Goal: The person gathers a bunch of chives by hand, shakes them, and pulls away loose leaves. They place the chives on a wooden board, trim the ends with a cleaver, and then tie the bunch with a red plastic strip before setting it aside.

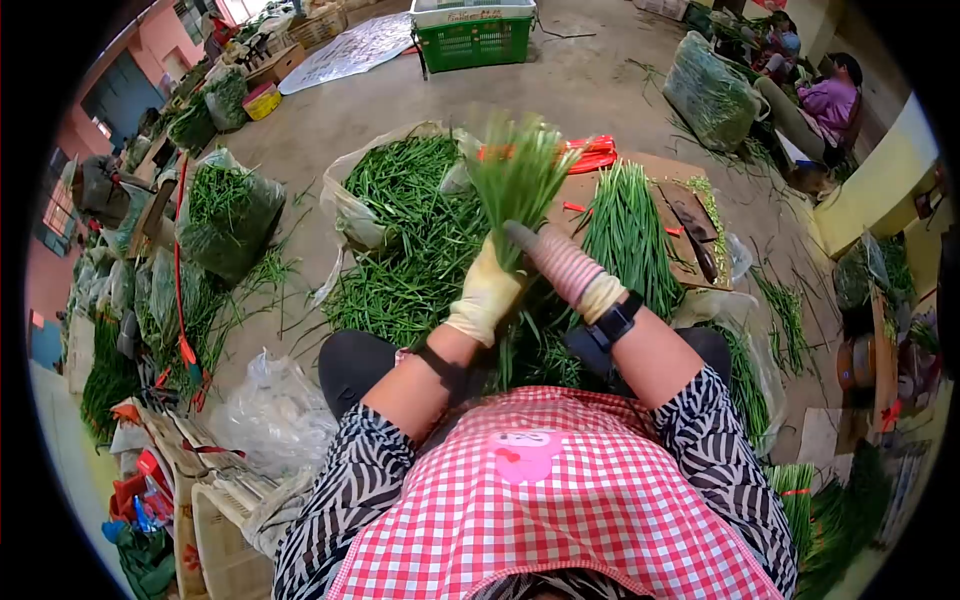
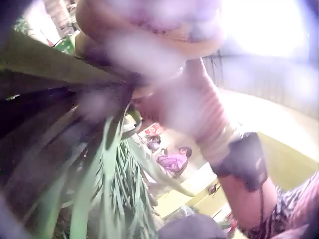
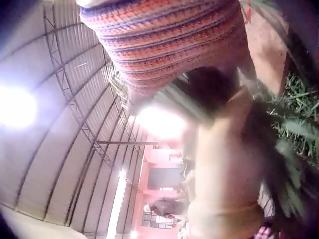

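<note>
My left hand point(image 1: 487, 290), in a cream glove, grips a bunch of long green chives point(image 1: 518, 180) by its lower stalks, pale ends up and leaves hanging below. Close beside it, my right hand point(image 1: 565, 265) in a striped knit glove curls round the same bunch, its dark thumb against the stalks. The right wrist view shows the striped glove point(image 3: 169, 45) over the stalks with the cream glove point(image 3: 224, 164) below. The bunch's upper part is blurred. Loose chives point(image 1: 420, 210) lie heaped in an open plastic bag under the hands.
On a board at right lie aligned chives point(image 1: 628, 230), red ties point(image 1: 595, 153), a dark-handled knife point(image 1: 700, 245) and cut ends. A green crate point(image 1: 475, 45) stands ahead. Filled bags point(image 1: 225, 215) flank both sides. A person in purple point(image 1: 830, 105) sits at far right.
</note>
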A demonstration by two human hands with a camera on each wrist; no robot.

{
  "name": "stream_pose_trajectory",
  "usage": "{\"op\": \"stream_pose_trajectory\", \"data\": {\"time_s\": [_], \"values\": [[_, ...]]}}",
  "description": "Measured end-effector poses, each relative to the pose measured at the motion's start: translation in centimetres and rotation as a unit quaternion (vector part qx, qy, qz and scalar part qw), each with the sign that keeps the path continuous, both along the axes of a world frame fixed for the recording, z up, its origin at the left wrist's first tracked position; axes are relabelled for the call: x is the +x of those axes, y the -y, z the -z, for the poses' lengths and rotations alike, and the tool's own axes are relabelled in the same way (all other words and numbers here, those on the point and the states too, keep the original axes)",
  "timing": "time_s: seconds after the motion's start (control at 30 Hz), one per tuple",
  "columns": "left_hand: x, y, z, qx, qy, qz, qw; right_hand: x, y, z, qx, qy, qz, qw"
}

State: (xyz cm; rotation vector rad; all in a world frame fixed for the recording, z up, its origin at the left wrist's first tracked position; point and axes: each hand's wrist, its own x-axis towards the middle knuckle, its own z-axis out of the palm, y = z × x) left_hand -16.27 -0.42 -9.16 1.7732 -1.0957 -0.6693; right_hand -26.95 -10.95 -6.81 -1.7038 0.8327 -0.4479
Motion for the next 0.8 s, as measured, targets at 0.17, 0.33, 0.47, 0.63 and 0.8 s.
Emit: {"op": "stream_pose_trajectory", "data": {"time_s": [0.17,0.33,0.47,0.63,0.8], "values": [[-1.7,2.3,3.4,-0.004,0.333,0.046,0.942,1.2,1.0,0.8,0.088,0.036,0.103,0.990],[-2.2,-2.4,-2.9,-0.168,0.224,0.166,0.946,-3.6,1.0,-3.8,0.187,0.198,0.082,0.959],[1.9,-3.1,-2.6,-0.160,-0.203,0.129,0.957,-9.2,3.1,-7.0,0.251,0.153,-0.033,0.955],[3.2,-1.9,-4.7,-0.225,-0.474,0.275,0.806,-11.5,-0.1,-11.5,-0.037,-0.096,-0.272,0.957],[0.6,-1.7,-2.3,-0.170,-0.622,0.314,0.696,-12.2,-4.8,-8.7,0.242,-0.112,-0.298,0.916]]}}
